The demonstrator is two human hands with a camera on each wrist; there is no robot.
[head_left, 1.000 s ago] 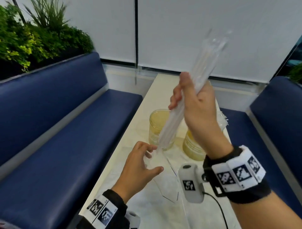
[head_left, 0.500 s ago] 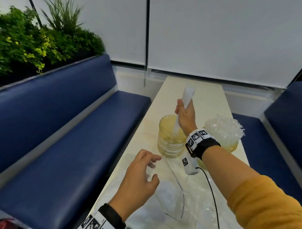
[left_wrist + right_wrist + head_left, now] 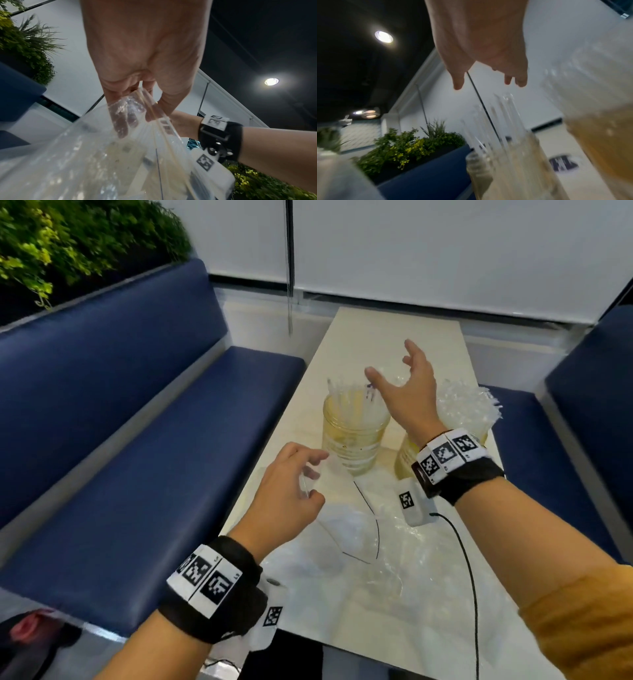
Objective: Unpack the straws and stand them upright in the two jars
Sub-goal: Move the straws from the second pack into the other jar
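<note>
Two yellowish glass jars stand on the cream table (image 3: pixel 394 333). Clear straws (image 3: pixel 346 402) stand spread inside the left jar (image 3: pixel 352 436). The right jar (image 3: pixel 407 457), partly behind my right wrist, holds a thick bunch of clear straws (image 3: pixel 469 405). My right hand (image 3: pixel 407 385) hovers just above the left jar with fingers spread and empty; in the right wrist view the fingers (image 3: pixel 458 82) hang apart over the straws (image 3: pixel 501 115). My left hand (image 3: pixel 294 491) pinches the edge of the clear plastic bag (image 3: pixel 346 529); in the left wrist view its fingers (image 3: pixel 123 121) grip the bag (image 3: pixel 106 155).
Crumpled clear wrapping (image 3: pixel 421 563) lies on the near part of the table. Blue benches (image 3: pixel 120 440) flank the table on both sides, with green plants (image 3: pixel 68 237) behind the left one. A black cable (image 3: pixel 469 577) runs from my right wrist.
My right hand lowered the bundle of straws into the left jar and let go; it now hovers open above it. The left hand stayed on the bag.
</note>
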